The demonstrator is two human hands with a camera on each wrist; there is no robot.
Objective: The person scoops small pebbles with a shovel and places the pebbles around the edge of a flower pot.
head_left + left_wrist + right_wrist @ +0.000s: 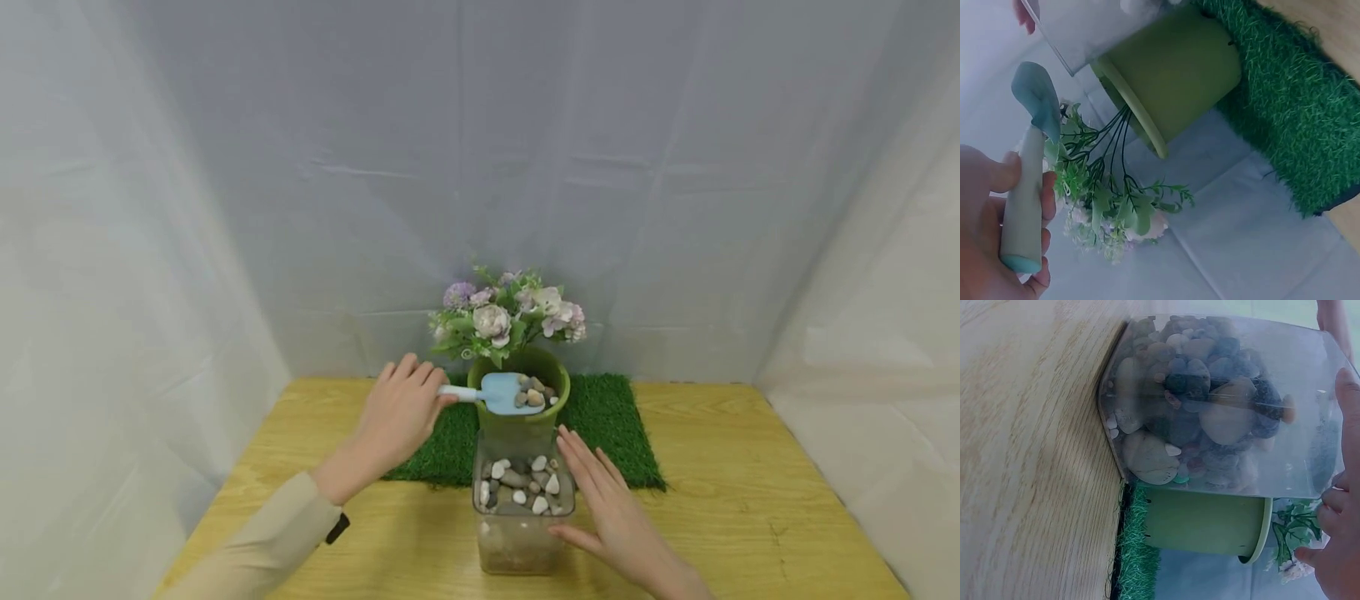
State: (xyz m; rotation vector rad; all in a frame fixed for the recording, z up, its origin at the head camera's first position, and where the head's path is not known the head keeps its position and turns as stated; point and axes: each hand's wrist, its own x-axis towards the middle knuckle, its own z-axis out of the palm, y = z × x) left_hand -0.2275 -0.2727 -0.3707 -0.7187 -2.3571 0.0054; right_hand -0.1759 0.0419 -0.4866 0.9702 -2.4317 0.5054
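Observation:
My left hand (401, 408) grips the white handle of a small trowel (502, 393), and the left wrist view shows its fingers wrapped round that handle (1024, 194). The light-blue blade is over the mouth of a green flowerpot (1172, 72). Several pebbles (534, 397) show at the blade's tip; whether all lie on it or some in the pot, I cannot tell. In front of the pot stands a clear container (517, 550) partly filled with mixed pebbles (1191, 406). Fingers extended, my right hand (611, 517) is at the container's right side, near its rim.
Pink, white and purple flowers (491, 323) rise from the back of the pot. Beneath the pot lies a green artificial-grass mat (611, 425) on a wooden table (720, 483). Pale curtains (450, 167) hang behind and at both sides.

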